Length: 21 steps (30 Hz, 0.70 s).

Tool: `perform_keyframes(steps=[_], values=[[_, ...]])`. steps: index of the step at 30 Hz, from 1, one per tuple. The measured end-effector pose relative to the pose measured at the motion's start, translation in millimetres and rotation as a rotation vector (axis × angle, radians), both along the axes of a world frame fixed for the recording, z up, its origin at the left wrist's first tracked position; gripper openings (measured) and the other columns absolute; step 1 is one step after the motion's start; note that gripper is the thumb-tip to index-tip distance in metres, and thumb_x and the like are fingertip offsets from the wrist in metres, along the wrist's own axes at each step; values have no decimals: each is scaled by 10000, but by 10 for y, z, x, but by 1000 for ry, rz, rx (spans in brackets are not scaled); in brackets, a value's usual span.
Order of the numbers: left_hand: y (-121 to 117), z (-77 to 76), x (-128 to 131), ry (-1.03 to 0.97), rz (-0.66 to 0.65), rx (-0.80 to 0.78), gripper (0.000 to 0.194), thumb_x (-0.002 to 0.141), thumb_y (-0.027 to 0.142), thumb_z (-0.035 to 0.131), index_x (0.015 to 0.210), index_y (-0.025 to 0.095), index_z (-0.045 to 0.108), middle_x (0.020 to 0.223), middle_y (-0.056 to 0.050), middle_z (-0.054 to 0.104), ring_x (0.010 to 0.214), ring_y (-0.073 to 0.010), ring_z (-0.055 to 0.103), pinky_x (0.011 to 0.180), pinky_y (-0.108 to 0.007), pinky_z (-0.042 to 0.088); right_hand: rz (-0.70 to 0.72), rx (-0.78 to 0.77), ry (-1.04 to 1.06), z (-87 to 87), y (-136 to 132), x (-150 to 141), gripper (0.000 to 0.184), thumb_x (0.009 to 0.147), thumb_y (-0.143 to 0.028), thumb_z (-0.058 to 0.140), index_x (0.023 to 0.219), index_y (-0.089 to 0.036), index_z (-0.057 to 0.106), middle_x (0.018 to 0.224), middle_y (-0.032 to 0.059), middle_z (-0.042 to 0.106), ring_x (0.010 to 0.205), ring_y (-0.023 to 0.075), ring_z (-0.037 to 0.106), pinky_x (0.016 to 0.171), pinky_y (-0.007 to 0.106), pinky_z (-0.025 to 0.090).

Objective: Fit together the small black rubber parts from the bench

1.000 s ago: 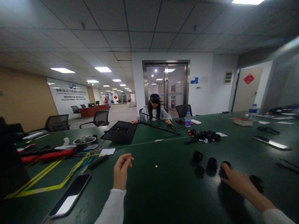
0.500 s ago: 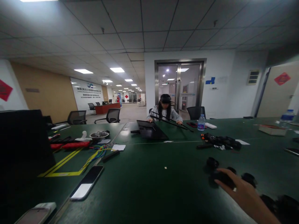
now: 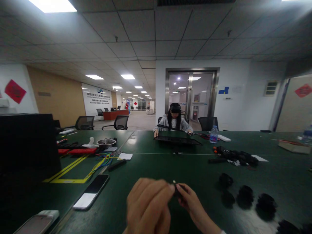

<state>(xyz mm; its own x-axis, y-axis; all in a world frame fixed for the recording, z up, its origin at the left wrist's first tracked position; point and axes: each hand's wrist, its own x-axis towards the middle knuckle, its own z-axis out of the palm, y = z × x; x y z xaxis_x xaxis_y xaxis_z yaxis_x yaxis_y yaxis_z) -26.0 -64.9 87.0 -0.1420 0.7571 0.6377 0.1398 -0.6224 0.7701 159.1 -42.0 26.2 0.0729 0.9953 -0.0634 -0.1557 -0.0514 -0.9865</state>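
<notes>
Your right hand (image 3: 192,202) pinches a small dark piece (image 3: 177,191), long axis unclear; left hand (image 3: 148,206) beside it, can't tell grip. Phone (image 3: 92,191) well left.

This is an office: a large green tabletop (image 3: 156,169) fills the foreground, with 2 mesh-backed chairs (image 3: 121,122) along its far left edge. Beyond stand a red reception desk (image 3: 115,114) and a wall sign (image 3: 96,100) with a logo and lettering, under ceiling panels (image 3: 138,26) and lights (image 3: 127,76).
</notes>
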Motion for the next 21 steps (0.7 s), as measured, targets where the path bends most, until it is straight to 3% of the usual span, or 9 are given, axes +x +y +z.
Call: perform_keyframes(steps=[2, 5, 8, 10, 15, 21], values=[[130, -64, 98, 131, -94, -2, 269, 672, 282, 529, 925, 255, 616, 920, -70, 604, 871, -256, 535, 781, -386, 421, -55, 2, 79, -108, 107, -50, 352, 620, -473, 579, 836, -197, 549, 687, -23, 552, 500, 70, 488, 458, 193, 364], [320, -413, 189, 395, -214, -123, 398, 688, 155, 449, 1068, 235, 533, 1093, -72, 510, 876, -205, 523, 838, -352, 392, -86, 22, 88, -207, 175, -96, 349, 605, -466, 595, 828, -202, 542, 721, -25, 553, 512, 71, 493, 476, 199, 378], [405, -805, 232, 418, -352, -268, 668, 590, 84, 529, 1217, 240, 361, 1277, -75, 318, 875, -176, 515, 807, -307, 414, -76, 54, 8, -216, 151, -127, 358, 585, -465, 609, 822, -207, 539, 703, -32, 547, 511, 82, 495, 474, 209, 382], [410, -929, 263, 359, -379, -284, 716, 600, 75, 526, 1251, 252, 285, 1316, -74, 246, 926, -179, 491, 745, -279, 437, -63, 58, -57, -194, 120, -144, 374, 566, -463, 621, 826, -207, 537, 689, -33, 545, 501, 92, 494, 457, 217, 375], [411, -870, 327, 372, -396, -263, 463, 626, 87, 533, 1057, 253, 509, 1091, -55, 491, 965, -213, 471, 749, -287, 421, 23, 114, -122, -180, 111, -171, 359, 573, -456, 615, 814, -201, 539, 725, -13, 566, 529, 114, 505, 452, 228, 365], [474, -870, 272, 280, -358, -281, 363, 662, 109, 528, 996, 247, 562, 998, -50, 540, 915, -200, 504, 776, -303, 419, 81, 86, -109, -190, 116, -157, 396, 609, -474, 577, 893, -200, 555, 727, -4, 570, 514, 105, 496, 436, 221, 336]])
